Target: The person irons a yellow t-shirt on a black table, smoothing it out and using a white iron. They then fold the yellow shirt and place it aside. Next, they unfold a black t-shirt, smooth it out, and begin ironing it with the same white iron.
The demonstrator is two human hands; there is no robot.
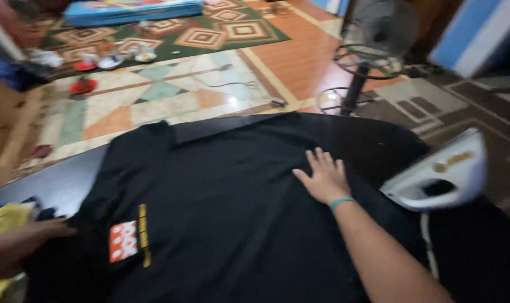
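A black shirt (227, 224) with an orange and white patch (123, 241) lies spread on a dark flat surface (58, 179). My right hand (322, 178), with a teal band at the wrist, presses flat on the shirt's right part, fingers spread, holding nothing. My left hand (25, 240) is blurred at the lower left and touches the shirt's left edge next to a yellow cloth (5, 219); its grip is unclear. A white iron (442, 174) stands tilted just right of my right hand, its cord (430, 247) hanging down.
A standing fan (372, 39) is on the floor beyond the surface at the upper right. On the far floor lie a patterned green and brown rug (210, 33), a blue flat pad (131, 11), and several small dishes (109, 59).
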